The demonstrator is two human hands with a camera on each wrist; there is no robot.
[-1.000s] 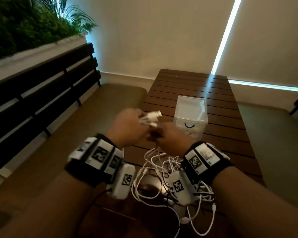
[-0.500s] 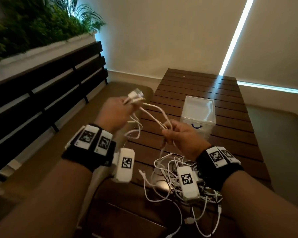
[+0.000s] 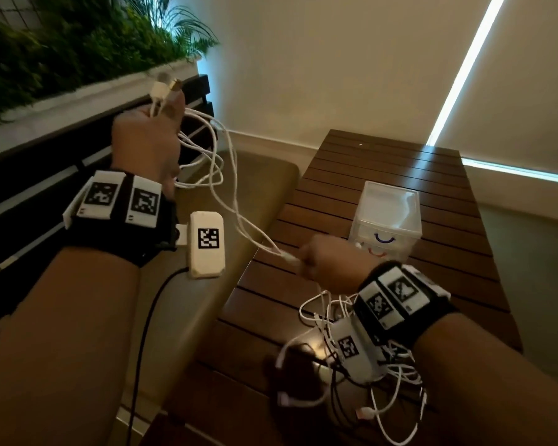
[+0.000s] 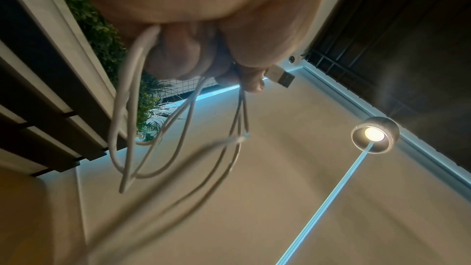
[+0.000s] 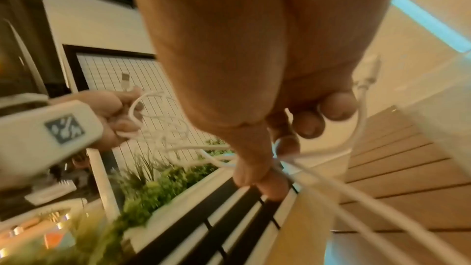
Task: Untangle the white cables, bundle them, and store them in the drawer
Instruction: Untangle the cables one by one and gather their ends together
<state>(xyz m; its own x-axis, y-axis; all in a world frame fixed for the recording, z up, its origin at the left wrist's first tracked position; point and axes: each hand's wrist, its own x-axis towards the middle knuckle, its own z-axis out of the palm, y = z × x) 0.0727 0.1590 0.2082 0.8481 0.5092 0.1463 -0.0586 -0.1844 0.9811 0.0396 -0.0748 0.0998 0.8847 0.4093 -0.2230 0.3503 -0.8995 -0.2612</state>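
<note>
My left hand [image 3: 149, 133] is raised high at the left and grips white cable loops [image 3: 207, 162], their USB plugs [image 3: 165, 88] sticking up above the fist. In the left wrist view the same loops [image 4: 132, 128] hang from my curled fingers, with a USB plug [image 4: 280, 77] by the thumb. The strands run down to my right hand [image 3: 329, 262], which pinches them over the table. The right wrist view shows those strands [image 5: 331, 184] passing under my thumb. A tangle of white cables [image 3: 351, 358] lies on the table below my right wrist. The clear plastic drawer box [image 3: 388, 217] stands just beyond my right hand.
The slatted wooden table [image 3: 384, 162] stretches ahead to the wall. A cushioned bench [image 3: 181, 317] runs along its left side, backed by dark slats and a planter with green plants [image 3: 62, 53]. A black wire [image 3: 142, 349] hangs from my left wrist device.
My left hand has lifted up and to the left with the plugs, drawing the cable out. The right hand stayed low over the table, holding the strands, so the hands are now far apart.
</note>
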